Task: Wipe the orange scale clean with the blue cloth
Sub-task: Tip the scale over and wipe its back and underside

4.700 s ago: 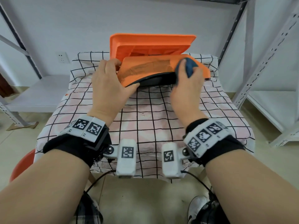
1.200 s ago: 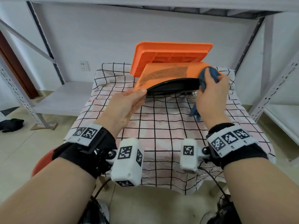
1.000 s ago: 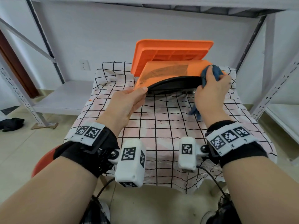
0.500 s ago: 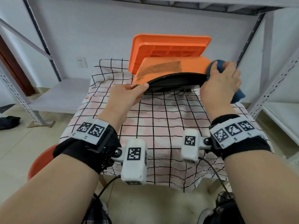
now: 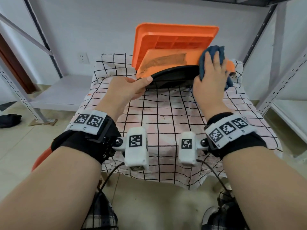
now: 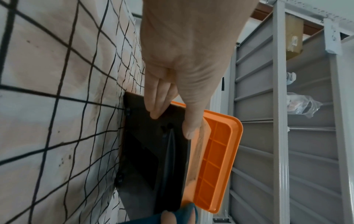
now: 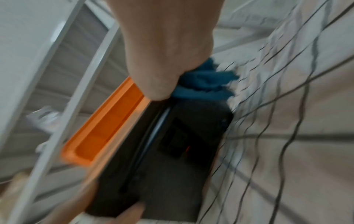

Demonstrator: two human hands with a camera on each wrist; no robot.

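The orange scale [image 5: 166,61] stands tilted up at the far side of the table, its black underside [image 6: 153,159] facing me and a brown smear across its orange top. Its ribbed orange platform [image 5: 176,37] rises behind. My left hand [image 5: 142,83] pinches the scale's near left corner, thumb on the rim, fingers [image 6: 155,106] flat on the black underside. My right hand [image 5: 211,77] grips the bunched blue cloth [image 5: 214,50] and presses it on the scale's right end. The right wrist view is blurred; there the cloth [image 7: 206,84] bulges from under my right hand [image 7: 159,68].
A pink-and-white checked tablecloth [image 5: 166,117] covers the small table. Grey metal shelving stands at the left [image 5: 41,47] and right [image 5: 282,72], close to the table. A red stool [image 5: 39,160] sits low at my left, and a dark bundle [image 5: 10,120] lies on the floor.
My right hand has carried the cloth from the scale's right edge up onto its right end. My left hand keeps its pinch on the left corner. Earlier it lay over the scale's left side.
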